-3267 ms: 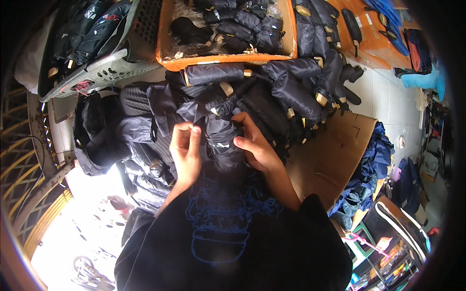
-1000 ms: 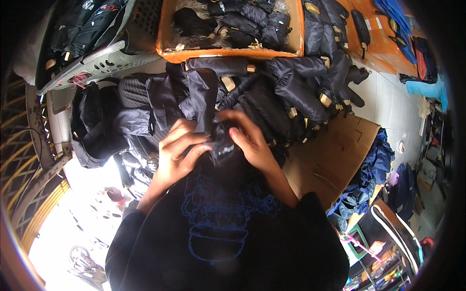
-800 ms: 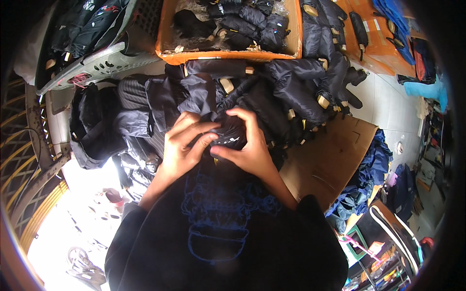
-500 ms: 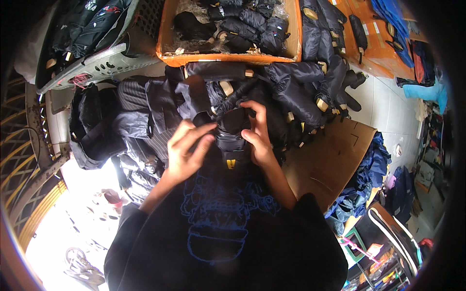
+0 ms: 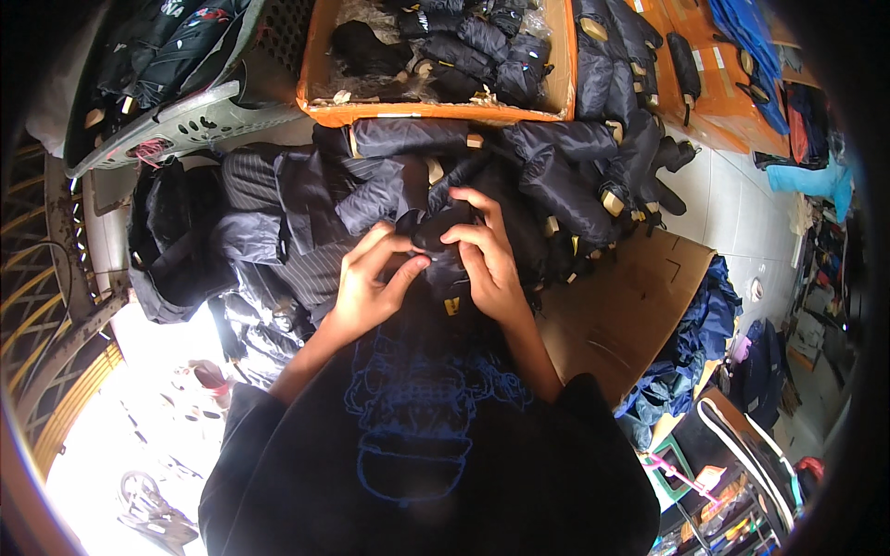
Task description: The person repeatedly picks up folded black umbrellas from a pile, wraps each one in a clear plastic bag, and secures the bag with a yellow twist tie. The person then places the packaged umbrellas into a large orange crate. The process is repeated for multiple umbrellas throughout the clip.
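Note:
My left hand (image 5: 373,278) pinches the near left side of a black folded umbrella (image 5: 434,233), thumb and fingertips together on its dark cloth. On the other side of it, my right hand (image 5: 489,264) grips with bent fingers and thumb. A small yellow tag (image 5: 451,306) shows at its lower end, in front of my dark shirt. Just beyond my hands lies a pile of black folded umbrellas (image 5: 565,190), several with pale wooden handle ends. To the left, loose dark cloth pieces (image 5: 301,199), some pinstriped, are heaped. Dark cloth against dark cloth hides the exact outline of the held umbrella.
An orange-edged carton (image 5: 436,115) holding black umbrellas and clear plastic stands at the far side. A grey perforated basket (image 5: 199,116) with more umbrellas is far left. Flat brown cardboard (image 5: 616,315) and blue cloth (image 5: 700,324) lie to the right, over white tiles (image 5: 732,199).
My left hand has moved right and closed its pinch on the umbrella's cloth. My right fingers have curled inward over its top. The yellow tag has shifted slightly up and right.

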`<control>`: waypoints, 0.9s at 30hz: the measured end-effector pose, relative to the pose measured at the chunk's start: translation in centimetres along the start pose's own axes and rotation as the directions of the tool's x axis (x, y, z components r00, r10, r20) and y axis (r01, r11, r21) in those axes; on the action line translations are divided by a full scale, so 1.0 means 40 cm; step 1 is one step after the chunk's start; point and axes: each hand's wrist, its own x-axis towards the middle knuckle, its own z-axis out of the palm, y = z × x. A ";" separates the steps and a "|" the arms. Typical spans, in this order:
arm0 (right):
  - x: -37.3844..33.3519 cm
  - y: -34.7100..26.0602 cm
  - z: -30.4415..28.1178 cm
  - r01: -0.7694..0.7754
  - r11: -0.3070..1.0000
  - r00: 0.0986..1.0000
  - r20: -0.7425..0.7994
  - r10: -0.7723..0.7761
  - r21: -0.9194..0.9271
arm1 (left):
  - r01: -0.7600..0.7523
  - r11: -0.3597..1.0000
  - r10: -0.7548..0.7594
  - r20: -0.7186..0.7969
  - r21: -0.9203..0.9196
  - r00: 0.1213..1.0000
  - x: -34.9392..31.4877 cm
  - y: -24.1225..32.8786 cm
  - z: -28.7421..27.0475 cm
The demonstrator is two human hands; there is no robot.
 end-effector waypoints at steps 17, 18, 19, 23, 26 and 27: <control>-0.053 0.057 -0.043 -0.159 0.973 0.983 -0.120 0.140 -0.170 | -0.044 0.999 0.045 0.048 -0.021 0.998 0.055 -0.090 0.122; -0.054 0.048 -0.037 -0.155 0.971 0.981 -0.146 0.129 -0.183 | -0.104 0.994 0.103 0.039 0.015 0.994 0.056 -0.076 0.120; -0.057 0.042 -0.034 -0.150 0.969 0.978 -0.172 0.117 -0.196 | -0.163 0.985 0.162 0.032 0.051 0.986 0.055 -0.066 0.120; -0.072 0.043 -0.034 -0.155 0.962 0.978 -0.174 0.117 -0.227 | -0.161 0.978 0.160 0.020 0.133 0.987 0.037 -0.057 0.137; -0.072 0.033 -0.045 -0.202 0.953 0.972 -0.169 0.166 -0.225 | -0.166 0.976 0.163 0.033 0.141 0.986 0.041 -0.055 0.152; -0.070 0.030 -0.051 -0.208 0.950 0.971 -0.164 0.173 -0.231 | -0.180 0.974 0.176 0.041 0.138 0.984 0.044 -0.056 0.155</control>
